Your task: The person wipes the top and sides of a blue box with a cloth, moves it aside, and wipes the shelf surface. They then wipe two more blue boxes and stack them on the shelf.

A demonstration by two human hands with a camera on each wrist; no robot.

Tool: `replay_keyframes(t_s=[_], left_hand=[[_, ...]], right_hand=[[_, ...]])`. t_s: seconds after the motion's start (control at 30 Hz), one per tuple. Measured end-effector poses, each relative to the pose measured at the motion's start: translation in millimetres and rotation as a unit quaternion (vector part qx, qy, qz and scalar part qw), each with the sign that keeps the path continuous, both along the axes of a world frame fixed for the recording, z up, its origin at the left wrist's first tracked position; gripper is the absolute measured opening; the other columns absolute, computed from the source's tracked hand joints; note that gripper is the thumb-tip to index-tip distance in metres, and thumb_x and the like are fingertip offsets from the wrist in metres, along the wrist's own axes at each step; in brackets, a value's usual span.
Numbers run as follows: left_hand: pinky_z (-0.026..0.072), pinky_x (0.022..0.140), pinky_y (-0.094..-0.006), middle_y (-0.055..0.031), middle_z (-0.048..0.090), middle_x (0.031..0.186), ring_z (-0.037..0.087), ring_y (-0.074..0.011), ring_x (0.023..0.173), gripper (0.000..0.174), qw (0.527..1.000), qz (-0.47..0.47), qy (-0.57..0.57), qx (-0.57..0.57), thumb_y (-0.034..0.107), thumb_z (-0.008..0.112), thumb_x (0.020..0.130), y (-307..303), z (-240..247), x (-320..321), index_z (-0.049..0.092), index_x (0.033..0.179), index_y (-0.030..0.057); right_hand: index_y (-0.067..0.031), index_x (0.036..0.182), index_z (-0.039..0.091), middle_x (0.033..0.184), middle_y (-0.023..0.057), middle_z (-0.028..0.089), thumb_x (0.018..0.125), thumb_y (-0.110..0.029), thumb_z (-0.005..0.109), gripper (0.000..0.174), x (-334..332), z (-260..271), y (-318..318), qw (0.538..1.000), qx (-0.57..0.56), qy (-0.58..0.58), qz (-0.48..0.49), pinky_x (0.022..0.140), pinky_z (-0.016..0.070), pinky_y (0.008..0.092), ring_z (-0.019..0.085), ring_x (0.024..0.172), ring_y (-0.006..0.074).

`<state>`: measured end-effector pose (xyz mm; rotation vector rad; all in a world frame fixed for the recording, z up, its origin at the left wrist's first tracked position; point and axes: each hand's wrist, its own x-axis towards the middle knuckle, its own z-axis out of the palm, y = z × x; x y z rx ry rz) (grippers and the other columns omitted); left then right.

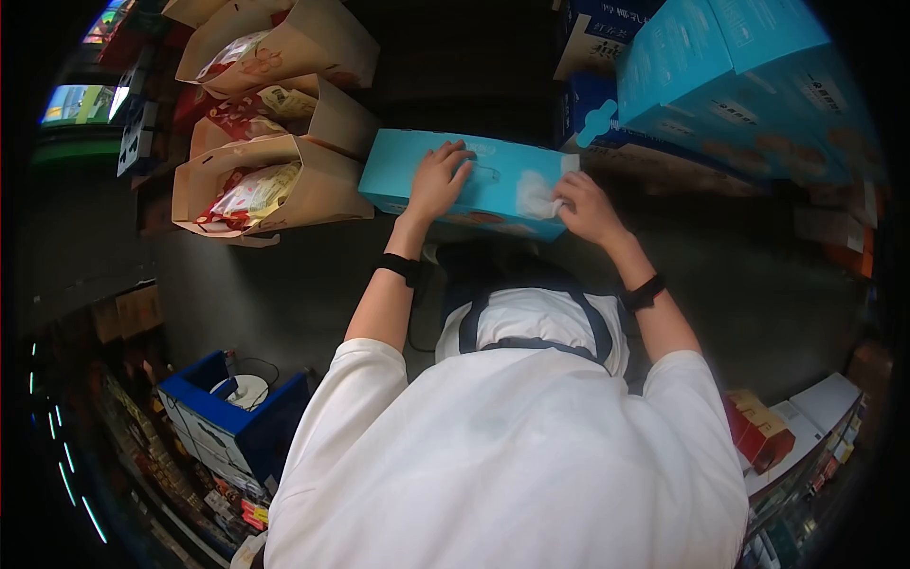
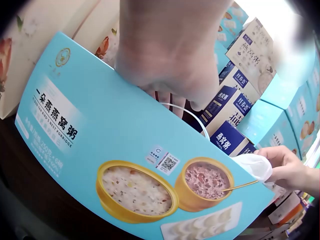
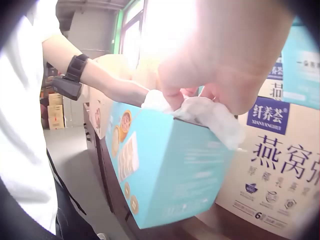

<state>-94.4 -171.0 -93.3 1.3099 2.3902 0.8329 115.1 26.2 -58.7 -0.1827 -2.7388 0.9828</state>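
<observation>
A light-blue porridge gift box lies crosswise in front of the person. On its top rests the left hand, fingers spread near the thin white handle; in the left wrist view most of those fingers are hidden behind the wrist. The right hand pinches a crumpled white tissue-like wipe at the box's right end. The wipe lies over the top edge and corner there. Bowls of porridge are printed on the box's near side.
Paper bags with red and gold packets stand to the left. More light-blue boxes are stacked at the right, beside blue-and-cream cartons. Behind the person are a blue bin-like holder and a red box.
</observation>
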Motion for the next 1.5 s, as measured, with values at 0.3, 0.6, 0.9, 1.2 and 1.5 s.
replay_keyframes(t_s=[0.3, 0.6, 0.9, 1.2, 1.5], left_hand=[[0.0213, 0.110, -0.0504, -0.0114, 0.051, 0.134, 0.036, -0.0336, 0.132, 0.037, 0.994, 0.009, -0.096, 0.050, 0.037, 0.047, 0.092, -11.1, 4.8, 1.9, 0.061, 0.118, 0.0147], [0.0371, 0.104, -0.0429, -0.0014, 0.057, 0.127, 0.044, -0.0267, 0.127, 0.030, 0.990, -0.071, 0.048, 0.108, 0.015, 0.071, 0.075, -20.7, 13.1, 16.4, 0.069, 0.105, 0.0206], [0.0507, 0.083, -0.0348, -0.0038, 0.063, 0.110, 0.058, -0.0234, 0.105, 0.022, 0.988, 0.018, 0.059, 0.142, 0.001, 0.065, 0.075, -62.3, 13.5, 4.1, 0.068, 0.094, 0.0111], [0.0461, 0.074, -0.0320, -0.0112, 0.060, 0.089, 0.059, -0.0241, 0.083, 0.013, 0.926, 0.140, -0.293, 0.191, 0.002, 0.046, 0.088, -154.6, 53.5, -24.9, 0.057, 0.094, 0.0007], [0.0425, 0.073, -0.0272, -0.0080, 0.055, 0.087, 0.052, -0.0169, 0.079, 0.024, 0.918, 0.087, -0.379, 0.083, 0.022, 0.058, 0.086, -224.6, 95.5, -44.8, 0.057, 0.092, -0.0006]], right_hand=[[-0.0031, 0.088, 0.059, 0.086, 0.0128, 0.059, 0.075, -0.006, 0.060, 0.013, -70.0, -17.4, -76.0, 0.986, -0.162, -0.015, 0.042, 0.073, 0.0481, 0.0375, 0.059, 0.082, 0.0289], [-0.0019, 0.096, 0.061, 0.095, 0.0049, 0.063, 0.085, -0.007, 0.061, 0.012, -57.0, -30.2, -41.5, 0.833, -0.525, -0.065, -0.163, 0.075, 0.0504, 0.0248, 0.060, 0.085, 0.0118], [-0.0052, 0.085, 0.058, 0.085, 0.0066, 0.058, 0.077, -0.022, 0.068, 0.021, -114.4, -18.2, -77.5, 0.995, -0.034, 0.012, -0.094, 0.075, 0.0437, 0.0358, 0.054, 0.083, 0.0259], [-0.0027, 0.061, 0.057, 0.056, 0.0134, 0.056, 0.075, -0.042, 0.067, 0.043, -178.1, -22.5, -91.2, 0.974, 0.002, -0.204, -0.101, 0.060, 0.0451, 0.0409, 0.057, 0.060, 0.0308], [-0.0058, 0.049, 0.042, 0.048, -0.0037, 0.037, 0.072, -0.014, 0.070, 0.038, -136.3, -11.9, -92.4, 0.916, -0.295, -0.162, -0.219, 0.048, 0.0234, 0.0283, 0.032, 0.049, 0.0068]])
